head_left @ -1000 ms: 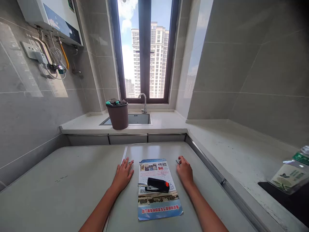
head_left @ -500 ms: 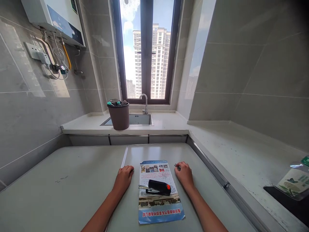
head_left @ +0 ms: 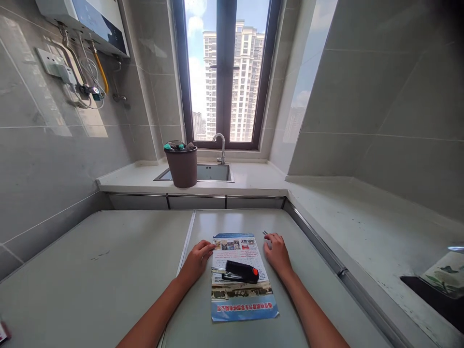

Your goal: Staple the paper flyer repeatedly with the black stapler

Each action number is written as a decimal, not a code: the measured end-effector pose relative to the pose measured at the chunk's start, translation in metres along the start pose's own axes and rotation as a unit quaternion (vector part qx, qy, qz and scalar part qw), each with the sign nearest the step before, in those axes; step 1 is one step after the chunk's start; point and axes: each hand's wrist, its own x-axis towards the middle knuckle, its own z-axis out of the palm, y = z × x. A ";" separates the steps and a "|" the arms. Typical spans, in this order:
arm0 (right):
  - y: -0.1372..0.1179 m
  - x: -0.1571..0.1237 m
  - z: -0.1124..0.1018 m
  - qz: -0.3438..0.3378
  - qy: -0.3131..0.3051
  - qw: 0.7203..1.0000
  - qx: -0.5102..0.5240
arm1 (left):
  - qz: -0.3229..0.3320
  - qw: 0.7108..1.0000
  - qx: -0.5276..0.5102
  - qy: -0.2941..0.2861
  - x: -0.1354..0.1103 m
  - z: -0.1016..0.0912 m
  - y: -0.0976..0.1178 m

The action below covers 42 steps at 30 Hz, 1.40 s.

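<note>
A printed paper sheet [head_left: 243,294] with blue bands lies on the pale tabletop, its text upside down to me. Across its middle rests a black stapler [head_left: 239,271] with an orange-red end and a metal part sticking out to the left. My left hand [head_left: 197,259] is closed at the sheet's upper left edge, fingertips touching it; whatever is in the fingers is hidden. To the right of the sheet, my right hand [head_left: 277,251] is closed on a small thin metal piece [head_left: 265,233] that pokes out past the fingertips.
Behind the table is a white counter [head_left: 253,179] with a sink [head_left: 213,172], a faucet [head_left: 220,145] and a brown bin [head_left: 181,168]. A right-hand counter holds a black object [head_left: 431,299] and a labelled clear container [head_left: 447,270]. A water heater [head_left: 90,24] hangs upper left.
My left hand has moved right and slightly up to the sheet's edge. My right hand stays beside the sheet, with more of the metal piece showing. The view has shifted slightly.
</note>
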 end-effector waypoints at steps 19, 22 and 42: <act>-0.018 0.002 -0.016 -0.025 -0.033 0.994 0.100 | -0.013 0.998 -0.055 -0.010 0.004 -0.005 0.007; -0.046 -0.007 -0.037 -0.131 -0.185 0.946 0.232 | -0.042 0.985 -0.166 0.003 0.005 -0.006 0.010; -0.093 -0.037 -0.022 -0.226 -0.153 0.956 0.111 | -0.070 0.972 -0.223 -0.032 0.000 0.007 0.029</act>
